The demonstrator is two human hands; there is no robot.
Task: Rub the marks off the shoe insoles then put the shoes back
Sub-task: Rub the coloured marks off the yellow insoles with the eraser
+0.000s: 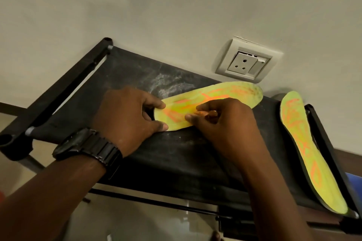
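Head view, a person at the top tier of a black fabric shoe rack (176, 158) that runs from the left edge to the lower right of the frame. The near insole (235, 92), yellow-green with orange marks, lies flat at mid-frame. The left hand (125, 115), a dark wristwatch (84, 145) on its wrist, braces the insole's left end, with its extended thumb and forefinger pressing on either edge. The right hand (225, 121) has its fingers curled, pinching a small rubbing piece (203, 113), probably an eraser, against the marked surface. A second insole (305, 154), equally marked, lies along the rack's right rail in the right of the frame. Its lower tip sits at the corner of the tier. Risks, as judged: the fabric tier gives under pressure, so a hard stroke could buckle or crease the thin insole. If the left hand's bracing slackens, the insole may slide toward the wall. The second insole, near the edge, could be knocked off by the right forearm, and the orange pigment could smear instead of lifting off. Containers: none is visible; the tier bears only the two insoles and a whitish scuff (168, 82). No shoes are in view. A wall socket (246, 60) sits at upper right.
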